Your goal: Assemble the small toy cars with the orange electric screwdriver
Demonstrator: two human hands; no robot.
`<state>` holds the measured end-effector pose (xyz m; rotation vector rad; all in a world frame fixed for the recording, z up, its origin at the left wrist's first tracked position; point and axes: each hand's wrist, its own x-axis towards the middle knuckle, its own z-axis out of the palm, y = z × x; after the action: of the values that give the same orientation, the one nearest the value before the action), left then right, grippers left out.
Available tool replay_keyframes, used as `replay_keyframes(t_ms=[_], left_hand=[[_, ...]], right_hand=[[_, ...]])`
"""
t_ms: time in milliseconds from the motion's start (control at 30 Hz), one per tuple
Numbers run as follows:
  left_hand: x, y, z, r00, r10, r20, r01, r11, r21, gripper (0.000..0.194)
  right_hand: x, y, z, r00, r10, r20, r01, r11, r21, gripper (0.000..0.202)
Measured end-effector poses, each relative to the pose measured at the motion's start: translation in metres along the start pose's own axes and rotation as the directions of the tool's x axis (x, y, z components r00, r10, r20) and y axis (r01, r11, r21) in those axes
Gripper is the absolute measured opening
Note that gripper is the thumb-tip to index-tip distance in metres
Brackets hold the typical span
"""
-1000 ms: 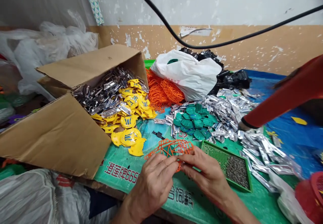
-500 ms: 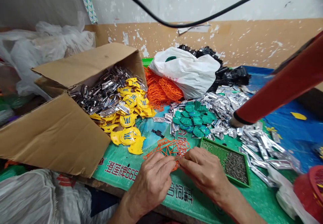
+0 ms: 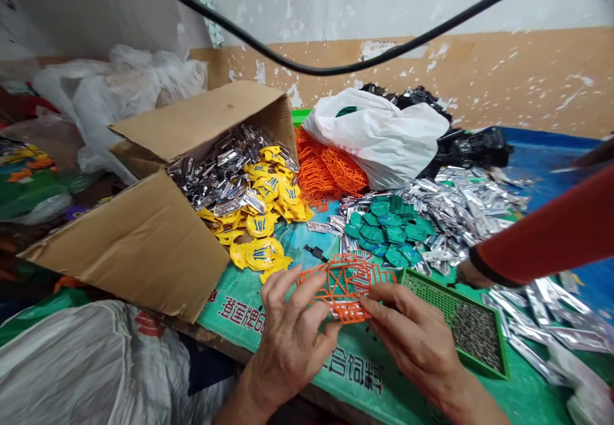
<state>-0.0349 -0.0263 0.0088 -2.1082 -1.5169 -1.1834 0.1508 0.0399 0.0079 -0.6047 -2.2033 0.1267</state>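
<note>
An orange plastic lattice frame [image 3: 343, 284] is raised a little over the green table cover. My left hand [image 3: 295, 339] is loosely curled round its left end, with the fingers somewhat spread and the thumb by the lower edge. At the lower right, my right hand [image 3: 419, 329] pinches the frame between thumb and fingers. Small shiny bits show along the frame's lower strip, too small to name. A green perforated tray [image 3: 425, 297] with many small screws [image 3: 477, 332] lies just right of my right hand. Behind the frame is a small black part [image 3: 315, 252].
A tipped cardboard box [image 3: 139, 239] spills yellow shells [image 3: 261, 252] and silvery parts. Behind are orange lattice frames [image 3: 329, 172], a white bag [image 3: 378, 134], green pieces [image 3: 391, 227] and silver strips [image 3: 470, 208]. Another person's red sleeve [image 3: 547, 233] reaches in from the right.
My hands have spread apart from their close pinch, and the orange frame now shows more fully between them. The other person's arm has come lower and nearer the tray. The view has shifted left.
</note>
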Motion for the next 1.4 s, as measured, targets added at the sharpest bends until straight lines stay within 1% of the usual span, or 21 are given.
replay_keyframes(t_ms=[67,133,333,500,667,833,1000,1133,1233,1400], left_hand=[[-0.0028,0.0001,0.0008,1.000,-0.011,0.015,0.011,1.000,0.008,0.018],[-0.0037,0.0011,0.0019,1.000,-0.021,0.021,0.022,1.000,-0.014,0.016],[-0.0017,0.0029,0.0049,0.999,-0.040,0.015,0.042,0.988,-0.148,0.018],[-0.0021,-0.0011,0.0049,0.999,-0.041,0.012,0.042,0.980,-0.193,0.018],[0.0001,-0.0034,0.0039,0.999,-0.037,0.021,0.042,0.958,-0.284,0.020],[-0.0011,-0.0038,0.0066,0.999,-0.047,0.013,0.048,0.945,-0.323,0.018],[-0.0022,-0.0042,0.0082,0.998,-0.057,0.017,0.059,0.937,-0.345,0.018],[-0.0012,-0.0033,0.0072,0.997,-0.079,0.022,0.081,0.927,-0.367,0.019],[-0.0014,-0.0011,0.0068,0.995,-0.099,0.027,0.102,0.923,-0.371,0.020],[-0.0036,0.0017,0.0077,0.978,-0.203,0.042,0.204,0.907,-0.370,0.019]], right_hand=[[0.0003,0.0002,0.0008,1.000,-0.001,-0.011,0.001,1.000,0.013,0.017],[0.0004,0.0010,0.0016,1.000,0.002,-0.005,-0.002,1.000,0.031,0.018],[0.0001,0.0053,0.0040,1.000,0.023,0.019,-0.024,0.998,0.059,0.019],[0.0001,0.0043,0.0039,0.999,0.008,0.035,-0.009,1.000,0.028,0.020],[0.0014,0.0029,0.0020,0.999,-0.006,0.045,0.006,1.000,-0.001,0.019],[0.0021,0.0032,0.0016,0.999,-0.012,0.034,0.012,1.000,-0.003,0.020],[0.0010,0.0041,0.0025,0.999,0.005,0.050,-0.006,1.000,0.017,0.020],[0.0008,0.0040,0.0028,0.998,0.015,0.057,-0.017,0.999,0.030,0.020],[0.0005,0.0039,0.0029,0.996,0.022,0.089,-0.025,0.999,0.032,0.020],[-0.0012,0.0042,0.0029,0.987,0.047,0.157,-0.059,0.996,0.070,0.020]])
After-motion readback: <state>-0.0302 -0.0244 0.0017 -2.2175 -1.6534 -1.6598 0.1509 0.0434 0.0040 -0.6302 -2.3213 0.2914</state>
